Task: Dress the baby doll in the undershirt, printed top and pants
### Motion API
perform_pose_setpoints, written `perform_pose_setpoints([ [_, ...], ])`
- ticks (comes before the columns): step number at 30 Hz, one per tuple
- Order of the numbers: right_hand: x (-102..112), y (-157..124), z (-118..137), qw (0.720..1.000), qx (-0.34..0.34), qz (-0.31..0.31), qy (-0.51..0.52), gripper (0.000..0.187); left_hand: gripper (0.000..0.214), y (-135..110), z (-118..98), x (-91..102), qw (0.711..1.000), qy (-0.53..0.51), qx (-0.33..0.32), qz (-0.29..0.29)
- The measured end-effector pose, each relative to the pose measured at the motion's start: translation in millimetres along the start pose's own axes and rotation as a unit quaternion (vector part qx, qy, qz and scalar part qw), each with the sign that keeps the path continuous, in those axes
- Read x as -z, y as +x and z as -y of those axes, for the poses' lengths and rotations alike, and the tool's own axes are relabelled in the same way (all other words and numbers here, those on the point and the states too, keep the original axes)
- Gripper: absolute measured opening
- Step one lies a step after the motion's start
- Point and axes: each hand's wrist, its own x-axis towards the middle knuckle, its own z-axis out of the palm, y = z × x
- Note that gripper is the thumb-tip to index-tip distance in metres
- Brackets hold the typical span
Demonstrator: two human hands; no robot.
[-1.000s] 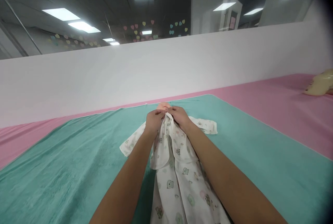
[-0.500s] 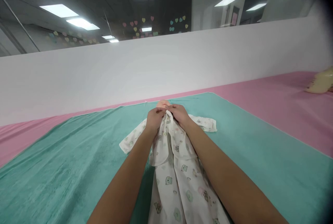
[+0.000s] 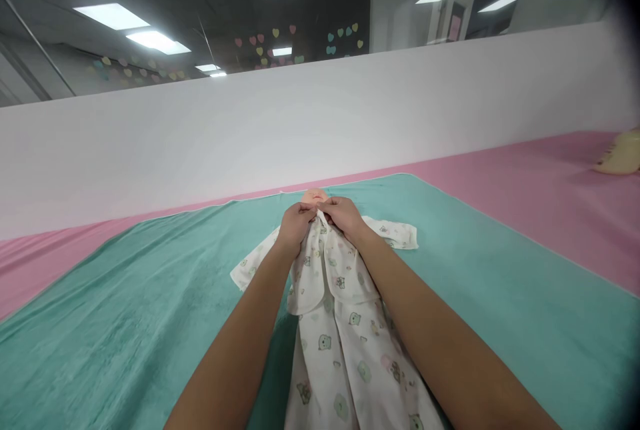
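Observation:
A baby doll lies on its back, with only the top of its peach head (image 3: 315, 197) showing above my hands. It wears a white baby garment with an owl print (image 3: 340, 343), long sleeves spread to both sides. My left hand (image 3: 297, 229) pinches the garment's front edge at the neck. My right hand (image 3: 345, 218) pinches the opposite edge, and the two hands nearly touch. They hide the doll's face and the collar. A loose front flap lies below my left hand.
The doll lies on a teal towel (image 3: 150, 297) spread over a pink mat (image 3: 540, 217). A low white wall (image 3: 300, 130) runs behind the mat. A cream-coloured padded object (image 3: 623, 153) sits at the far right edge of the mat. Glass and paper hearts stand beyond the wall.
The view has tilted slightly, moving the scene up and the cream object right. Both hands keep hold at the neck, and the garment's front lies a little flatter.

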Motion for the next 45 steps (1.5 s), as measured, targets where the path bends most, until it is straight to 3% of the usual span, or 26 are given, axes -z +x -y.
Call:
perform_pose_setpoints([
  [9,2,1,2,0.999,-0.021,0.029,0.03,0.016,0.031,2,0,0.0,0.993,0.114,-0.023,0.008],
  [14,1,2,0,0.999,-0.02,0.028,0.025,0.016,0.025,2,0,0.4,0.993,0.116,-0.022,0.019],
  [24,1,4,-2,0.999,-0.009,0.038,0.0,0.018,0.021,-6,-11,11.6,0.988,0.076,-0.035,0.133],
  [33,1,3,-3,0.999,0.001,0.028,-0.045,0.019,0.023,-5,-6,8.2,0.995,0.062,-0.006,0.074],
  [36,1,0,2,0.994,0.01,0.02,-0.103,0.019,0.025,-3,-3,4.6,0.997,0.057,-0.002,0.047],
  [41,1,-6,21,0.952,0.037,-0.021,-0.304,0.018,0.026,-2,0,1.2,0.998,0.056,-0.007,0.019],
  [45,5,-9,33,0.939,0.007,0.011,-0.343,0.023,0.024,0,3,0.3,0.999,0.035,-0.009,0.007],
])
